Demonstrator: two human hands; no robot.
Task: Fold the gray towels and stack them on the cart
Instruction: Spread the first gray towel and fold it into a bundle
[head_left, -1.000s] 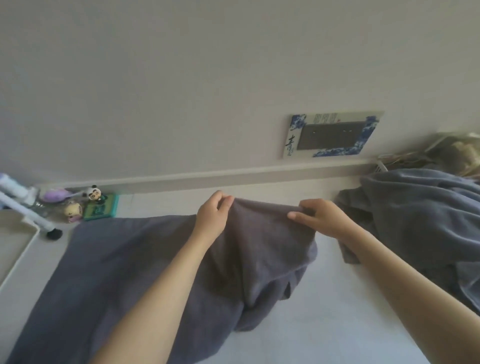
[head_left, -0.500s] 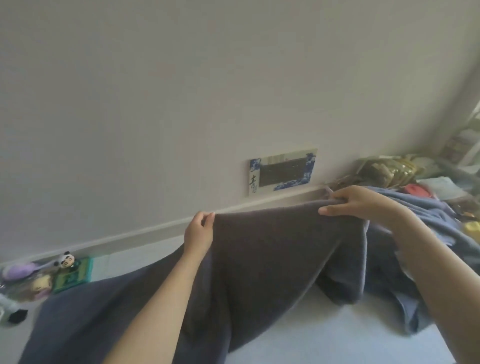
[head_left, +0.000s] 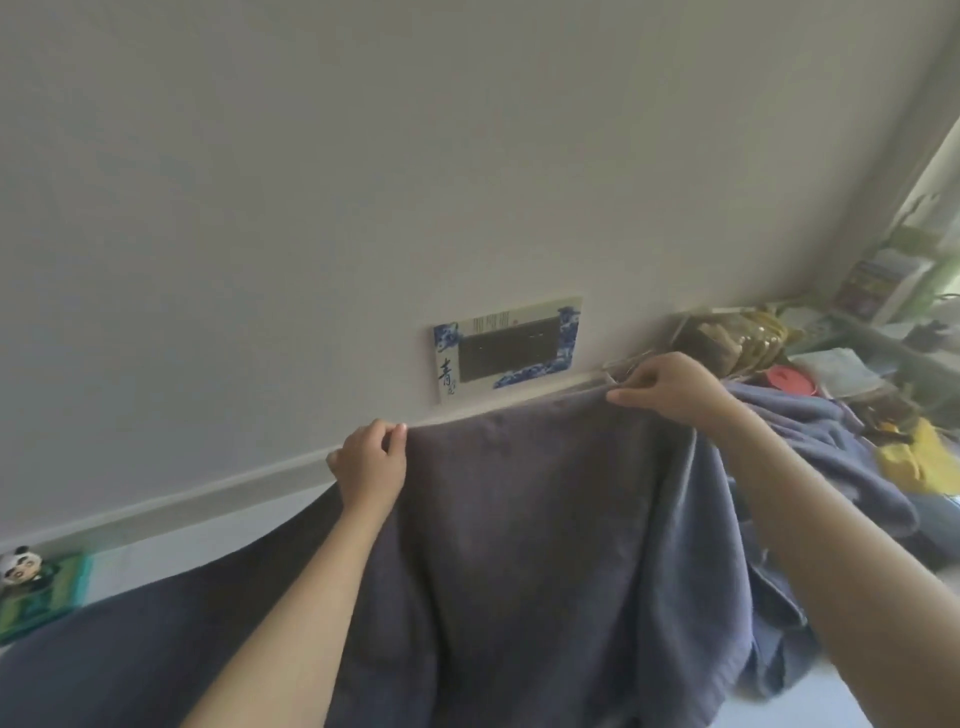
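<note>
A gray towel (head_left: 519, 545) is held up by its top edge, just below and in front of the blue-and-white card (head_left: 506, 345) that leans on the wall. The edge is pinched in the grip of the left hand (head_left: 371, 460), down-left of the card, and in the grip of the right hand (head_left: 670, 387), right of the card; both grips are closed on the cloth. The edge is stretched nearly straight between them, while the left part of the towel trails down onto the white surface (head_left: 171, 551).

The task is judged to be at an early stage: no finished fold can be seen, no stack is shown, and the cart is not in view. A second, bluish-gray cloth (head_left: 831, 457) lies crumpled well right of the card, apparently unfolded.

Open surface is seen down-left of the card, out to a panda figure (head_left: 21, 564) on a green box (head_left: 47, 597). Right of the card the room is crowded by clutter, including a red lid (head_left: 792, 379) and something yellow (head_left: 919, 457), so laying the towel leftward would likely be easier.
</note>
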